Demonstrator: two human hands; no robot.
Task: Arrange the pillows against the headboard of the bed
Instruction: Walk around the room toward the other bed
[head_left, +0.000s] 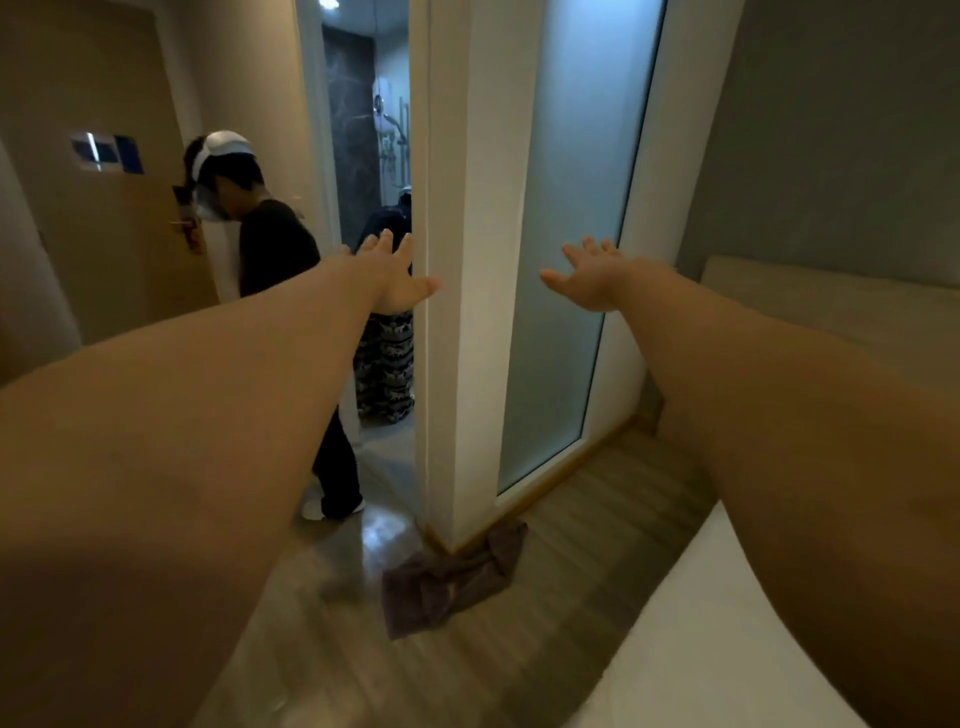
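Both our arms are stretched forward, left hand (397, 278) and right hand (589, 278) with fingers spread, palms facing in, holding nothing, in front of a white pillar (462, 312) and a frosted glass panel (566, 234). We see no pillows; only a white mattress corner (691, 639) at lower right under our right forearm and a beige padded headboard (810, 306) along the grey wall on the right. A crumpled dark towel (452, 577) lies on the wood floor (571, 519) touching the pillar base, and another person in a black shirt (275, 249) with a white head-mounted rig stands at left by the bathroom doorway.
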